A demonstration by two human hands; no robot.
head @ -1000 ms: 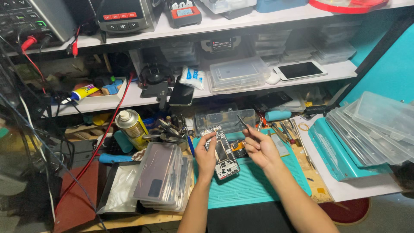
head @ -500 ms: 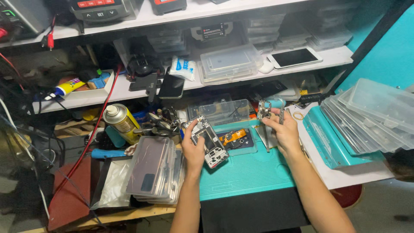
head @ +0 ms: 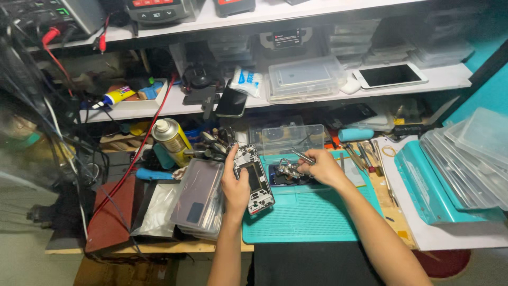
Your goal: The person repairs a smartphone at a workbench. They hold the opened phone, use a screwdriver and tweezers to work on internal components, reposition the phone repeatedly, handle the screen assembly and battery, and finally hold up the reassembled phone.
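A person's left hand (head: 236, 186) grips an opened phone (head: 254, 179), back cover off, tilted above a teal work mat (head: 312, 214). The right hand (head: 323, 167) pinches metal tweezers (head: 301, 155) over a tray of small parts (head: 288, 172) (too small to identify). A slip could likely scatter them; the tweezer tips are hard to make out.
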